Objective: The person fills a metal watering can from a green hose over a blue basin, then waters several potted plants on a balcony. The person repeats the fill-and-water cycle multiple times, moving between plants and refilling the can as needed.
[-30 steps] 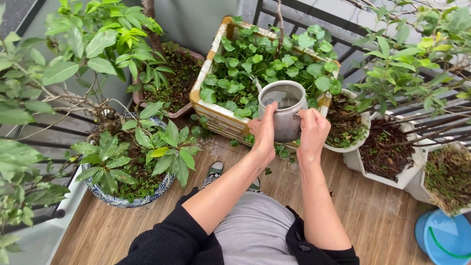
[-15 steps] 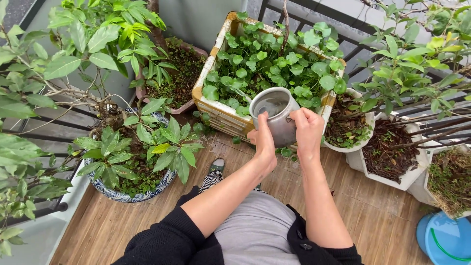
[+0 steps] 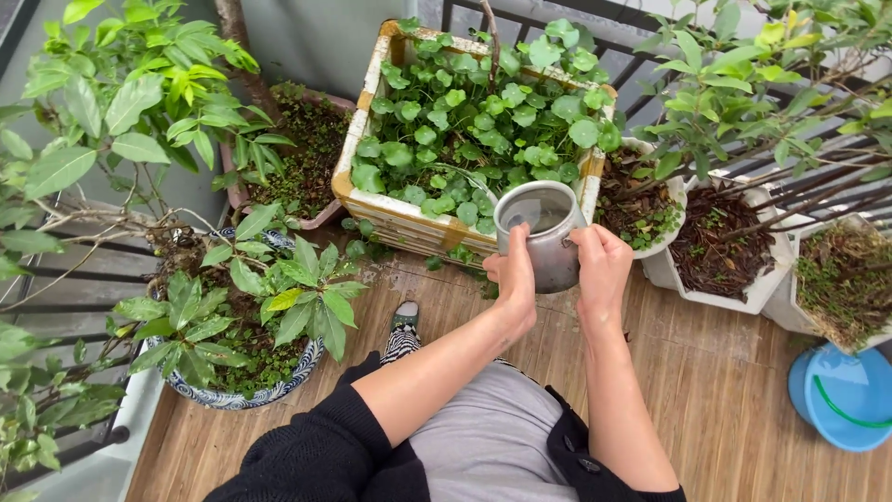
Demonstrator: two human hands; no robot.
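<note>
Metal pot (image 3: 548, 232), grey, rigid, likely light but heavier with the water inside; smooth wall could slip, so grip both sides. It sits centre frame, tilted over the front rim of the square planter (image 3: 390, 209). Left hand (image 3: 514, 274) fingers pressed on its left wall, right hand (image 3: 602, 265) fingers clamped on the right side. Round-leaf greens crowd the planter; white pots (image 3: 734, 288) right, blue patterned pot (image 3: 246, 395) lower left, blue bucket (image 3: 841, 395) lower right.
</note>
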